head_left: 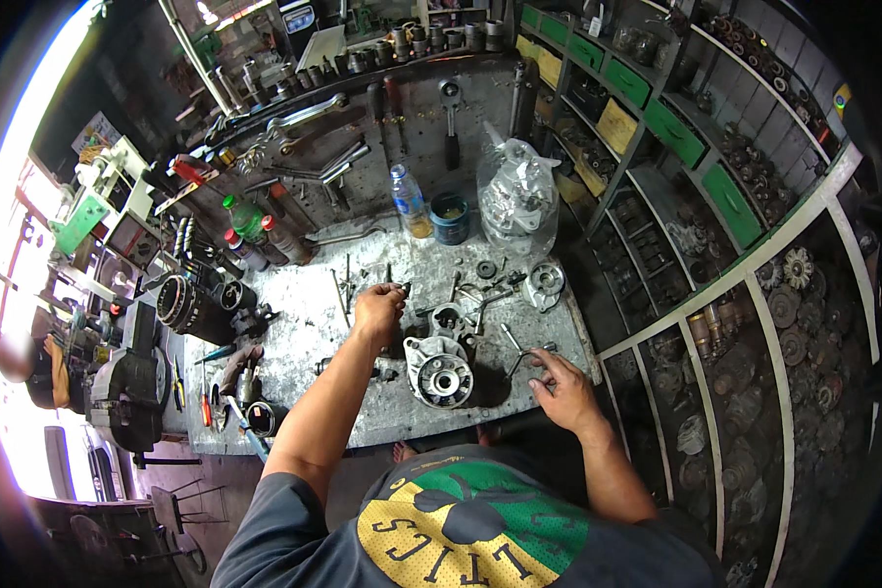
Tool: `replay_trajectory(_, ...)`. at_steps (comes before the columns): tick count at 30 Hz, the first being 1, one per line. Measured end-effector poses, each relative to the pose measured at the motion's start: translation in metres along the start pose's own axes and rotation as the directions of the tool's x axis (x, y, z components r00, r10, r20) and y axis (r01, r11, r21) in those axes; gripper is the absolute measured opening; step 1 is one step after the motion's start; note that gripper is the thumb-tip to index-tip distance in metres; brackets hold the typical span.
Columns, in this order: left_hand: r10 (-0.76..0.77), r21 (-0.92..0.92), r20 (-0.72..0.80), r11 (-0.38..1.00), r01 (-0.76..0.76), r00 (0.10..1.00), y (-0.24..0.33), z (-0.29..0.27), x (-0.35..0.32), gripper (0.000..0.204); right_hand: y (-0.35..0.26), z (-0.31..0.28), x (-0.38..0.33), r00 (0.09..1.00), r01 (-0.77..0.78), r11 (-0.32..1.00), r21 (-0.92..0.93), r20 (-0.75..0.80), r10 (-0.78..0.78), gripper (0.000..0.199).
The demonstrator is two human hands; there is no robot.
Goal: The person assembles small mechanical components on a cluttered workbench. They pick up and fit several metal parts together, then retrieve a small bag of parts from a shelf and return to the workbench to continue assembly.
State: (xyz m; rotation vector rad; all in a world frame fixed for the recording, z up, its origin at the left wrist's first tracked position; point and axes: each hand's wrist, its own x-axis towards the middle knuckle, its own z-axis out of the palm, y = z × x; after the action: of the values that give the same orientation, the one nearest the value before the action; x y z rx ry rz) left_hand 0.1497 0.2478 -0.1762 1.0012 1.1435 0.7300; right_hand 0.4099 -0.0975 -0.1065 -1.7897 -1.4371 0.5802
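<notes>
My left hand [377,306] is raised over the middle of the metal workbench [309,338], with a small dark part [405,288] pinched between its fingertips. Just in front of me sits a round aluminium alternator housing [439,370], open face up. My right hand [562,389] rests near the bench's front right edge, its fingers spread on the surface beside a slim metal tool [522,355]. It holds nothing that I can see. Loose bolts, rings and a second small housing [543,282] lie scattered behind the main housing.
A plastic bottle [410,200], a blue tub [450,218] and a clear bag of parts [516,196] stand at the back. Spray cans [255,235] and a stator [181,302] sit at the left. Wrenches hang on the pegboard [363,137]. Shelves of parts [715,196] fill the right.
</notes>
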Motion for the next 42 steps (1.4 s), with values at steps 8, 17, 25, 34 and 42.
replay_trajectory(8, 0.168, 0.209, -0.111, 0.968, -0.142, 0.980, -0.001, -0.008, 0.009, 0.035, 0.051, -0.050, -0.026, 0.994, -0.107, 0.993, 0.048, 0.007, 0.106, 0.060)
replay_trajectory(17, 0.272, -0.041, -0.473, 0.943, -0.330, 0.838, 0.016, -0.051, -0.139, 0.055, 0.113, -0.109, -0.062, 0.966, -0.258, 0.963, -0.074, -0.002, 0.259, 0.061)
replay_trajectory(25, 0.467, 0.140, -0.567, 0.867, -0.479, 0.679, -0.004, -0.046, -0.217, 0.041, 0.099, -0.092, -0.084, 0.945, -0.235, 0.962, -0.138, 0.198, 0.259, 0.061)
replay_trajectory(34, 0.210, 0.202, -0.664, 0.975, -0.098, 0.718, -0.140, 0.023, -0.320, 0.036, 0.127, -0.118, -0.015, 0.920, -0.048, 0.990, -0.131, 0.380, 0.095, 0.063)
replay_trajectory(42, -0.246, -0.311, -0.723, 0.950, 0.014, 0.645, -0.257, 0.145, -0.346, 0.068, 0.207, -0.196, 0.082, 0.832, 0.015, 0.993, -0.115, 0.552, 0.052, 0.066)
